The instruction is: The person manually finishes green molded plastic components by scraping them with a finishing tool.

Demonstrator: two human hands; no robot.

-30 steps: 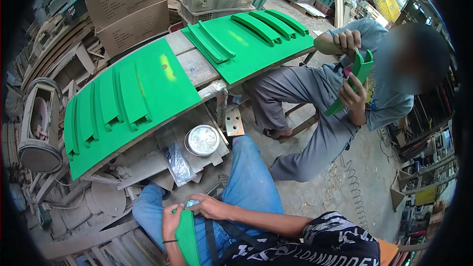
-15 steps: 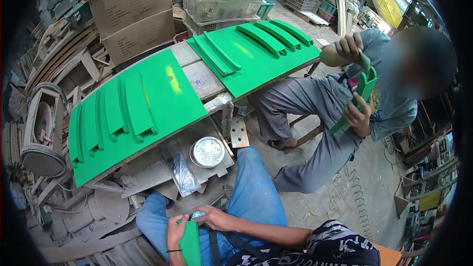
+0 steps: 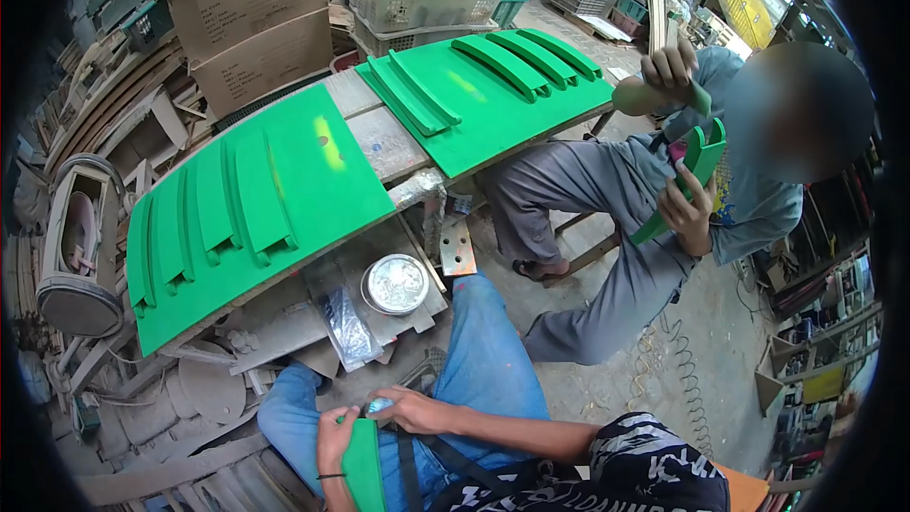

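Low in the view, over my lap, my left hand (image 3: 334, 440) grips the edge of a flat green-painted piece (image 3: 363, 470) near its upper end. My right hand (image 3: 409, 410) is closed at that same end, pinching a small pale bluish thing (image 3: 380, 406) whose kind I cannot tell. Both hands' fingertips are close together at the piece's top edge. Ahead of them is a low bench carrying a green panel (image 3: 341, 194) with several green curved channel strips (image 3: 226, 204) lying on it.
A second green panel (image 3: 455, 147) with more strips lies farther right. Under the bench are a lidded pail (image 3: 396, 283) and a clear plastic bag (image 3: 347, 330). To the right, a seated person (image 3: 758, 133) holds a forked green piece (image 3: 703, 156). Crates (image 3: 422, 0) and a cardboard box (image 3: 248, 24) stand behind.
My hands have shifted slightly upward at the top of the green piece. The other person's raised hand has moved up a little from the forked piece. The view has tilted slightly.
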